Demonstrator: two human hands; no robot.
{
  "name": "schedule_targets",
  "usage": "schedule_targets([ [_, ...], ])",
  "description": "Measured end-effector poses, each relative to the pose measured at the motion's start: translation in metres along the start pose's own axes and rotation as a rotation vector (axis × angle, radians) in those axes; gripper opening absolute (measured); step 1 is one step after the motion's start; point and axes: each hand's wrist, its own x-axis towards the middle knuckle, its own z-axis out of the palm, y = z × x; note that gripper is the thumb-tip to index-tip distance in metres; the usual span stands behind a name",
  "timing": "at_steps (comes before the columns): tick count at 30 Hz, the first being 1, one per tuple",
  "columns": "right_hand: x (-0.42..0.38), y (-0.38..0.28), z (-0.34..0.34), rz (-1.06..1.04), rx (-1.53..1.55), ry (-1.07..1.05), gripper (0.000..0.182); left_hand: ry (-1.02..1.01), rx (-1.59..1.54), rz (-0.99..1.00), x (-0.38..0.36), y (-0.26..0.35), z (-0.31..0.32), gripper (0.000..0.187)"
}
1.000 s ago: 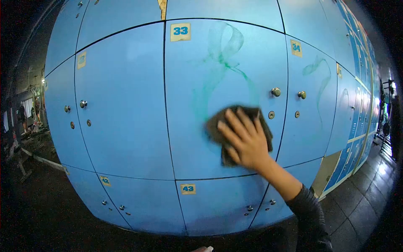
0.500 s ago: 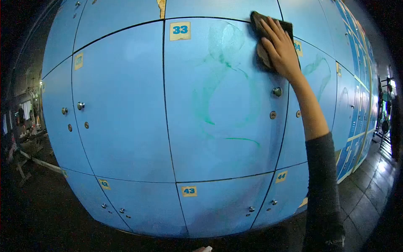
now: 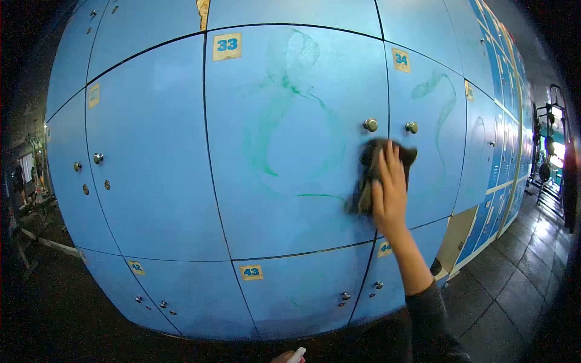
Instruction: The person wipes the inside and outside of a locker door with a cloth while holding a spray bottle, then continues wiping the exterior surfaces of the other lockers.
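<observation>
My right hand (image 3: 391, 202) presses a dark cloth (image 3: 369, 158) flat against the blue locker door numbered 33 (image 3: 315, 154), low on its right side. The cloth overlaps the gap to door 34 (image 3: 433, 181) and hides the area under the round knob (image 3: 370, 125). Green smears (image 3: 263, 139) form loops over the middle of door 33, and a thin green line runs toward the cloth. At the bottom edge, my left hand (image 3: 281, 357) is mostly cut off. It holds what looks like a spray bottle with a white nozzle (image 3: 297, 354); its body is out of view.
A fainter green smear (image 3: 448, 100) marks door 34. Metal knobs stick out from several doors, such as the one on door 34 (image 3: 411, 127). An open compartment (image 3: 457, 239) shows low on the right. Dark floor tiles (image 3: 514, 284) and gym equipment (image 3: 548, 145) lie beyond.
My right hand has moved the cloth down from the top right corner of door 33 to below its knob. The view has shifted right, and more of my left hand shows.
</observation>
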Motion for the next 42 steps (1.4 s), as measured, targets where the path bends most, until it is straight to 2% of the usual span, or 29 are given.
schedule_targets([
  [1, -0.022, -0.005, 0.001, 0.021, -0.032, -0.042, 0.057, 0.049, -0.041, -0.274, 0.002, 0.014, 0.006, 0.015],
  [4, -0.09, -0.022, 0.005, -0.014, -0.103, -0.281, 0.065, 0.113, -0.043, -0.153, 0.006, 0.033, 0.006, 0.011],
  [6, -0.113, -0.034, 0.006, -0.153, -0.13, -0.409, 0.061, 0.076, -0.239, -0.25, 0.001, 0.02, 0.005, 0.011],
  [7, -0.109, -0.032, 0.006, -0.176, -0.141, -0.405, 0.061, 0.056, -0.338, -0.301, -0.001, 0.015, 0.005, 0.012],
  [8, -0.099, -0.028, 0.007, -0.198, -0.152, -0.402, 0.06, 0.127, -0.2, -0.158, -0.003, 0.012, 0.009, 0.013],
  [10, -0.058, -0.025, 0.008, -0.141, -0.161, -0.307, 0.061, 0.261, 0.081, 0.127, 0.002, 0.019, 0.015, 0.016],
  [14, 0.019, -0.026, 0.022, -0.045, -0.206, 0.099, 0.064, 0.129, -0.117, -0.104, -0.001, 0.013, 0.013, 0.025],
  [16, 0.025, -0.026, 0.026, -0.038, -0.229, 0.154, 0.062, 0.121, -0.255, -0.198, 0.001, 0.015, 0.014, 0.028],
  [18, 0.018, -0.026, 0.028, -0.05, -0.222, 0.173, 0.062, 0.107, -0.124, -0.216, 0.001, 0.015, 0.012, 0.025],
  [19, 0.007, -0.028, 0.028, -0.029, -0.183, 0.145, 0.062, 0.099, -0.061, -0.223, 0.001, 0.015, 0.011, 0.024],
  [22, -0.05, -0.038, 0.027, -0.035, -0.19, -0.045, 0.063, 0.158, 0.031, -0.016, 0.003, 0.001, 0.014, 0.019],
  [25, -0.147, -0.043, 0.033, -0.147, -0.178, -0.27, 0.061, 0.208, 0.146, 0.153, 0.007, -0.001, 0.015, 0.014],
  [28, -0.189, -0.038, 0.03, -0.416, -0.226, -0.425, 0.058, 0.133, -0.143, -0.208, 0.006, 0.018, 0.011, 0.014],
  [29, -0.193, -0.036, 0.03, -0.515, -0.254, -0.458, 0.057, 0.12, -0.156, -0.217, 0.004, 0.017, 0.012, 0.016],
  [31, -0.161, -0.037, 0.03, -0.513, -0.233, -0.402, 0.056, 0.089, -0.185, -0.236, 0.0, 0.011, 0.014, 0.02],
  [34, -0.082, -0.044, 0.036, -0.403, -0.187, -0.207, 0.055, 0.15, -0.023, -0.016, 0.001, 0.0, 0.019, 0.031],
  [37, -0.002, -0.052, 0.042, -0.324, -0.147, 0.027, 0.054, 0.128, -0.384, -0.45, 0.006, 0.014, 0.018, 0.039],
  [40, 0.033, -0.058, 0.044, -0.227, -0.157, 0.186, 0.053, 0.164, 0.077, 0.121, 0.008, 0.005, 0.012, 0.033],
  [41, 0.031, -0.06, 0.047, -0.221, -0.15, 0.198, 0.054, 0.138, 0.016, -0.003, 0.005, 0.006, 0.012, 0.031],
  [42, 0.023, -0.064, 0.047, -0.224, -0.153, 0.112, 0.055, 0.114, -0.047, -0.125, 0.006, 0.013, 0.011, 0.028],
])
